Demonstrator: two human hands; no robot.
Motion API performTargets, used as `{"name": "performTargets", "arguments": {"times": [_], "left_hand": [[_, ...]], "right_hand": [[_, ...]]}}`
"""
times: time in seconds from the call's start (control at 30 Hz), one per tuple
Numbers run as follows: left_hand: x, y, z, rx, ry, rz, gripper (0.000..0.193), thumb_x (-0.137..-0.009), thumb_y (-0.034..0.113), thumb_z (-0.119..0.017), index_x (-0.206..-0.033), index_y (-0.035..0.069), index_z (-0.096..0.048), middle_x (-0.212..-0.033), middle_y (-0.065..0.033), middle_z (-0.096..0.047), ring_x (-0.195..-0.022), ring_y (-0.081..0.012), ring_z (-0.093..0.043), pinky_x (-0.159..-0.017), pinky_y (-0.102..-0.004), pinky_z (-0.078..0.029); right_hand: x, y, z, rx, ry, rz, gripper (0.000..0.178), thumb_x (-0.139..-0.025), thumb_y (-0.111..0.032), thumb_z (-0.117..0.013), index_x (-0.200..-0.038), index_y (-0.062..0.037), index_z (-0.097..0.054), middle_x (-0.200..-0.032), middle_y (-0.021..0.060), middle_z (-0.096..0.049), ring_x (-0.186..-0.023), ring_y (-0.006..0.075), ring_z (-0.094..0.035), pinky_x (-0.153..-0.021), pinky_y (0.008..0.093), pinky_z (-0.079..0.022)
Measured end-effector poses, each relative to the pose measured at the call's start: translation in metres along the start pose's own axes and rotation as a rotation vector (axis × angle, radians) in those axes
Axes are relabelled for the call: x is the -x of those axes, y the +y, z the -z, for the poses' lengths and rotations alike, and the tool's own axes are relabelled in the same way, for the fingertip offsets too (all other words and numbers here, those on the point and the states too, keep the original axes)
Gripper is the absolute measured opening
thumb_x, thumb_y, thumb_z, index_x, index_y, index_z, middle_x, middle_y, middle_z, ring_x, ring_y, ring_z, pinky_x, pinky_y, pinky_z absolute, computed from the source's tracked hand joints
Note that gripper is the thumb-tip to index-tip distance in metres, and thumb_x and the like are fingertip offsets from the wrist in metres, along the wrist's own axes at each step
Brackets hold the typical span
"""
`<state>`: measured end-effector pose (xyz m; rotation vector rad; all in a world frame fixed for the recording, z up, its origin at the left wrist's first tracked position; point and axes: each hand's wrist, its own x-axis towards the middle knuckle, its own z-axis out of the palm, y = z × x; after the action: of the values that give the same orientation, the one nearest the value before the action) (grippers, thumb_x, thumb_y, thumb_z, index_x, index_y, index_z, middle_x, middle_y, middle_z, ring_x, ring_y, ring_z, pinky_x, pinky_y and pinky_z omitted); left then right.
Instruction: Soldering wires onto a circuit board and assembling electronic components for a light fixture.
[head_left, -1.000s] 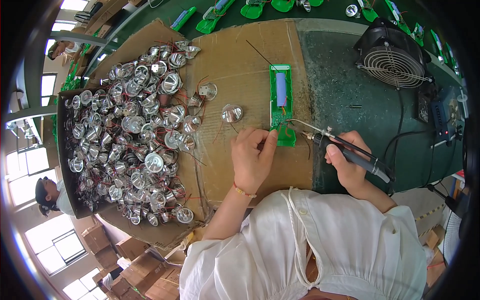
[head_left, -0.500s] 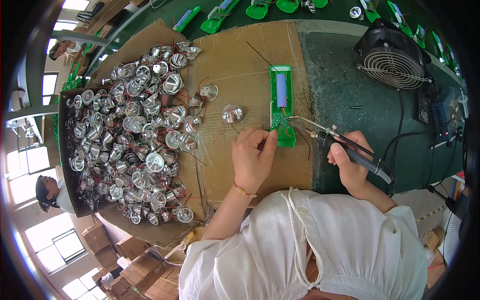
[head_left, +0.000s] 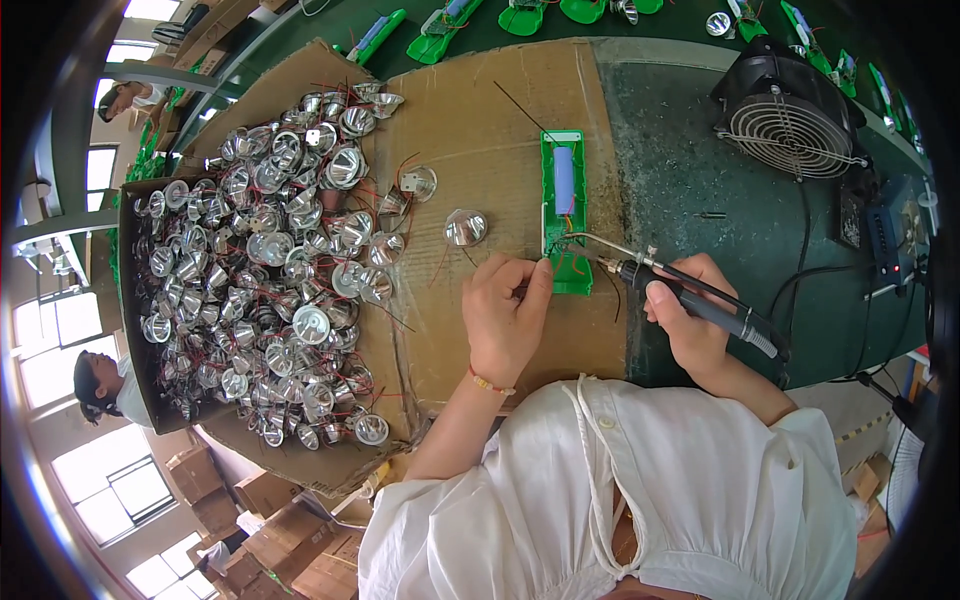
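Observation:
A green plastic housing lies on the cardboard in front of me, holding a purple cylindrical battery and a small green circuit board with thin red and black wires. My right hand grips a soldering iron with a thin curved metal tube along it; both point leftward over the board. At the housing's lower left edge, my left hand is closed, thumb and forefinger pinched together. Whatever lies between those fingertips is too small to make out. Just beyond that hand rests a loose silver reflector cup.
A large cardboard box at left is heaped with wired reflector cups. At the upper right stands a black fan, with a blue powered unit nearby. Green housings line the far side. A small metal tip lies on the green mat.
My right hand has shifted slightly left, carrying the soldering iron farther over the board. Several housings along the far side have slid a little to the right. My left hand stays nearly still.

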<state>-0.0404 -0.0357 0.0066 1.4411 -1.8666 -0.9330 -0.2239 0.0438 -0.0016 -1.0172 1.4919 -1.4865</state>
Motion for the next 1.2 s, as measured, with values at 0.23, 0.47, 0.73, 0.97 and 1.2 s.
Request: {"name": "performTargets", "arguments": {"times": [0.23, 0.47, 0.73, 0.97, 1.2], "left_hand": [[0.0, 0.001, -0.001, 0.031, 0.019, -0.033, 0.015, -0.079, 0.011, -0.065, -0.07, 0.0, -0.062, -0.063, -0.0103, -0.055, -0.051, -0.0216, -0.052, -0.048, -0.0316, -0.04], [-0.002, -0.003, 0.0, 0.015, 0.007, 0.002, 0.015, -0.079, 0.011, -0.065, -0.069, -0.001, -0.062, -0.063, -0.0107, -0.055, -0.052, -0.0215, -0.052, -0.048, -0.0308, -0.04], [-0.006, 0.005, 0.002, -0.033, -0.001, 0.001, 0.014, -0.079, 0.011, -0.065, -0.072, -0.001, -0.062, -0.065, -0.0114, -0.058, -0.054, -0.0217, -0.055, -0.05, -0.0305, -0.042], [-0.005, 0.002, 0.011, -0.353, -0.161, -0.021, 0.014, -0.077, 0.018, -0.063, -0.074, 0.004, -0.067, -0.06, -0.0089, -0.063, -0.052, -0.0206, -0.062, -0.051, -0.0301, -0.048], [-0.122, 0.068, -0.015, -0.499, -0.27, -0.27, 0.017, -0.073, 0.018, -0.056, -0.061, 0.006, -0.062, -0.055, -0.0148, -0.056, -0.053, -0.0327, -0.058, -0.051, -0.0404, -0.046]], "right_hand": [[0.0, 0.003, 0.002, -0.03, -0.009, -0.027, 0.015, -0.079, -0.006, -0.065, -0.082, 0.0006, -0.052, -0.065, 0.0033, -0.058, -0.057, 0.0056, -0.054, -0.051, 0.0206, -0.044], [0.001, -0.003, -0.003, -0.147, 0.013, -0.109, 0.016, -0.082, -0.009, -0.064, -0.086, 0.0009, -0.051, -0.068, 0.0075, -0.059, -0.057, 0.0085, -0.056, -0.052, 0.0221, -0.048], [0.002, -0.006, 0.007, -0.165, 0.033, -0.061, 0.016, -0.082, -0.008, -0.064, -0.087, 0.0008, -0.052, -0.069, 0.0069, -0.06, -0.058, 0.008, -0.056, -0.053, 0.0214, -0.047], [0.004, 0.011, 0.041, -0.056, 0.131, 0.029, 0.016, -0.08, -0.011, -0.066, -0.082, -0.0002, -0.054, -0.065, 0.0057, -0.062, -0.057, 0.0076, -0.057, -0.053, 0.0219, -0.046], [0.001, 0.024, 0.053, -0.047, 0.202, -0.084, 0.014, -0.078, -0.008, -0.067, -0.082, -0.0014, -0.056, -0.065, 0.003, -0.06, -0.058, 0.0058, -0.054, -0.052, 0.0219, -0.044]]}}
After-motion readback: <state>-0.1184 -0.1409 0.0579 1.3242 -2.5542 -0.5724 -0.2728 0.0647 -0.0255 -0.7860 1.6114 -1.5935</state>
